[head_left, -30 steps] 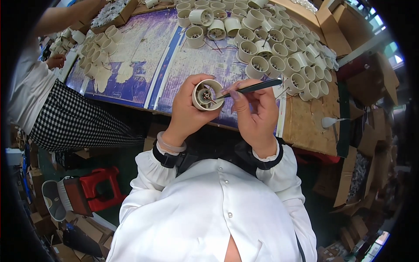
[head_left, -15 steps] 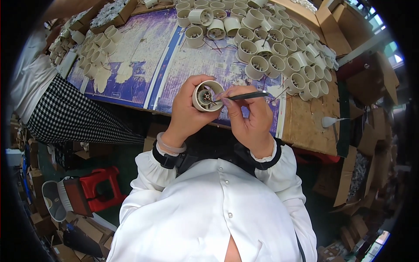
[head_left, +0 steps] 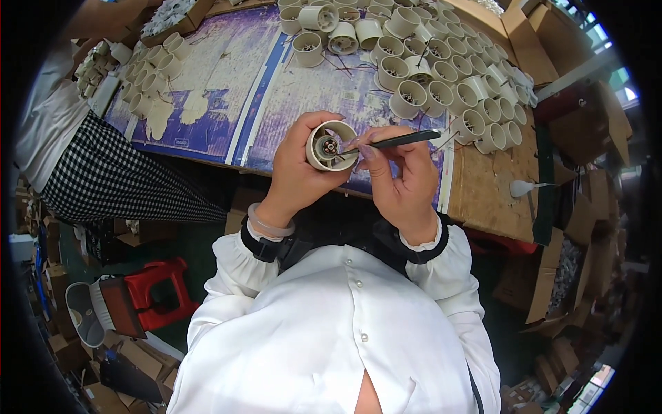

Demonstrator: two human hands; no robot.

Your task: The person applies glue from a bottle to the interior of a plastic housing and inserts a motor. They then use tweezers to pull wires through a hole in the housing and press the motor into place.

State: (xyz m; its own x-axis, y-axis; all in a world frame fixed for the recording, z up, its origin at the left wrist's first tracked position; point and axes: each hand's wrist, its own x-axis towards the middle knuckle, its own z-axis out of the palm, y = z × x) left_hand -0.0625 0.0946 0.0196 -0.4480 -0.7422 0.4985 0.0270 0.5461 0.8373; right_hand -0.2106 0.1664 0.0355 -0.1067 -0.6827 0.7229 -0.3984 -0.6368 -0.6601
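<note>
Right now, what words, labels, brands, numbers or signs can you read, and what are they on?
None that I can read.
Purple sheet on the table: a small pale boxed mark, too small and blurred to read.
Cream cup-shaped housing in the left hand: no lettering visible.
Dark slim tool in the right hand: none visible.

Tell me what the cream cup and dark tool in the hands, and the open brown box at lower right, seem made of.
Cream cup: probably moulded plastic, satin; smooth, even-coloured wall.
Dark tool: coated metal or plastic, I can't tell which; slim and smooth-looking.
Open brown box: likely cardboard, matte; thin, plain brown flaps.
</note>
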